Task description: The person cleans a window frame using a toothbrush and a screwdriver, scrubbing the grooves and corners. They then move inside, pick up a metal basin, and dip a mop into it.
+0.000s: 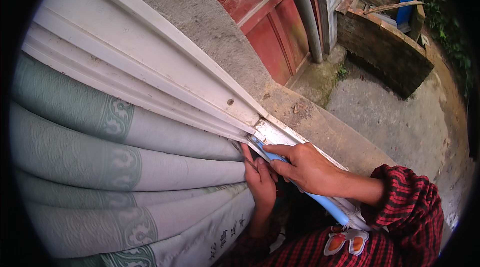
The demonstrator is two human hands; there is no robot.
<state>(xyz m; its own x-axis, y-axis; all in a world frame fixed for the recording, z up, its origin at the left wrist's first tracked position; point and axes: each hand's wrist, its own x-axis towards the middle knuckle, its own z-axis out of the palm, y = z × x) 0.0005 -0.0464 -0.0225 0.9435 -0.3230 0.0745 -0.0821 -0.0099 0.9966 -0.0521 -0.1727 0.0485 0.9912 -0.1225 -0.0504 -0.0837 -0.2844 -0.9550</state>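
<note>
A white window frame [168, 76] runs diagonally from the upper left down to the lower right. My right hand [309, 169] lies over its lower part and grips a blue-handled tool [324, 207], its index finger stretched along the shaft. The tool's tip rests by a joint in the frame; its exact kind cannot be told. Just below the joint is my left hand [260, 182], palm up, with fingertips against the frame's inner edge and a thin dark strip between the fingers. A pale green patterned curtain [123, 166] hangs in folds to the left of that hand.
A rough concrete sill [300, 113] borders the frame outside. Beyond it are red door panels [273, 34], a grey pipe [307, 16] and a brick-walled trough [382, 42] with a wooden stick [393, 6] across it, standing on a concrete yard [397, 117].
</note>
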